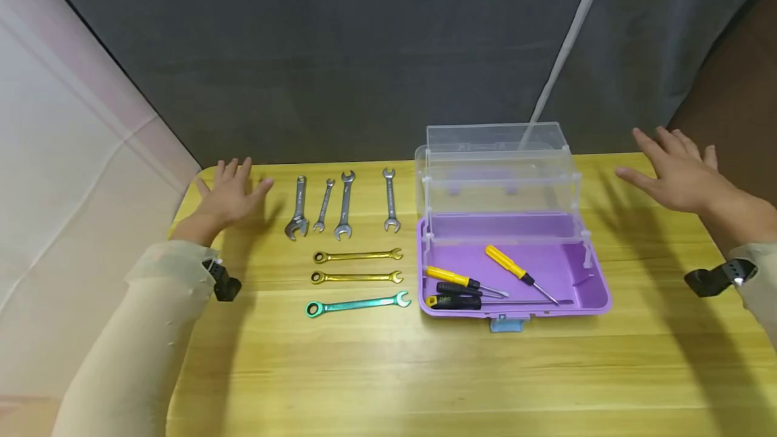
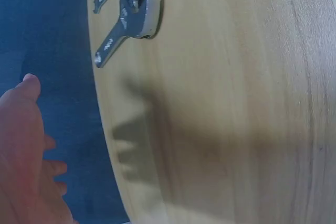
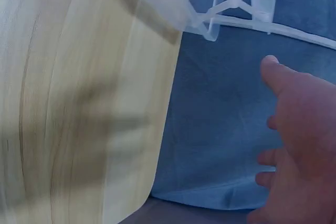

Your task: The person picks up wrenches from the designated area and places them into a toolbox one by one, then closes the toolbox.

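My left hand hovers with spread fingers above the table's far left corner, holding nothing. The adjustable wrench is the tool nearest it. Over the right side, my right hand is also spread and holds nothing, apart from the purple toolbox. Its clear lid and trays stand raised. Inside lie two yellow-handled screwdrivers and black-handled ones. Left of the box are silver open-end wrenches, two gold ratchet wrenches and a green ratchet wrench.
The light wooden table has rounded corners. A dark grey cloth hangs behind it, and a white sheet hangs at the left. The toolbox's blue latch faces the near edge.
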Demonstrator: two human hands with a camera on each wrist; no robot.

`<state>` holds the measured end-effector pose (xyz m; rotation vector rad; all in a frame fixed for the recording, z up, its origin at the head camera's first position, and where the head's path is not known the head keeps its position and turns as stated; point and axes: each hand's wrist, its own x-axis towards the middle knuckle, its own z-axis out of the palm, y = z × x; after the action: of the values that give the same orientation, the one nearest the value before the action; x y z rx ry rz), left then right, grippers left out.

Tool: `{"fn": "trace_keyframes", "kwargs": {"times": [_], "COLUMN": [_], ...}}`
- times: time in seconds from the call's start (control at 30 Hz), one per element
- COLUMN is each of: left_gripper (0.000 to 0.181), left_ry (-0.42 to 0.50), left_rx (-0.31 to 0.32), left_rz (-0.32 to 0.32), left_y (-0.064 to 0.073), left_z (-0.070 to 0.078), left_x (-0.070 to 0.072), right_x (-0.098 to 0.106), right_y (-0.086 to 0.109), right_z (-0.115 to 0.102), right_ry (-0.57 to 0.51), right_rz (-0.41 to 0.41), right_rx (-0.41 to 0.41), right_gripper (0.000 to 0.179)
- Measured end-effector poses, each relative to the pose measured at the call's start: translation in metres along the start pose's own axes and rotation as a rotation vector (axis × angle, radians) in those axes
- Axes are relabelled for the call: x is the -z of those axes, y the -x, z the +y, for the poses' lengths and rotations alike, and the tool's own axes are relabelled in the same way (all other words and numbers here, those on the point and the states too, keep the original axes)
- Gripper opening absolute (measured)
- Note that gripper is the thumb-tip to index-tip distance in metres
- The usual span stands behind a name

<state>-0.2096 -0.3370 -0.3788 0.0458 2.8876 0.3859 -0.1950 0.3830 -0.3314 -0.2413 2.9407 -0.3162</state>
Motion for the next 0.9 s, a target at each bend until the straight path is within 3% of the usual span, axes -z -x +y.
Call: {"fn": "trace_keyframes", "kwargs": {"times": [0.23, 0.43, 0.57, 0.7, 0.9], "left_gripper": [0.095, 0.097, 0.094, 0.089, 0.083], "left_ry": [-0.009, 0.002, 0.038, 0.097, 0.249], "left_rx": [-0.01, -0.023, -0.027, -0.03, 0.013], "left_rz": [0.018, 0.025, 0.011, 0.002, -0.008], "left_y": [0.005, 0.009, 0.01, 0.013, 0.015], "left_z": [0.006, 0.018, 0.03, 0.042, 0.058], "left_x": [0.01, 0.015, 0.013, 0.006, -0.008], "right_x": [0.0, 0.001, -0.002, -0.011, -0.026], "right_y": [0.013, 0.026, 0.038, 0.048, 0.062], "right_z": [-0.001, -0.007, -0.013, -0.018, -0.02], "right_ry": [0.009, -0.069, -0.124, -0.235, -0.502], "right_rz": [0.006, -0.091, -0.165, -0.227, -0.323], "right_rx": [-0.012, 0.027, -0.028, -0.082, -0.046], "right_gripper": [0.09, 0.085, 0.082, 0.079, 0.065]}}
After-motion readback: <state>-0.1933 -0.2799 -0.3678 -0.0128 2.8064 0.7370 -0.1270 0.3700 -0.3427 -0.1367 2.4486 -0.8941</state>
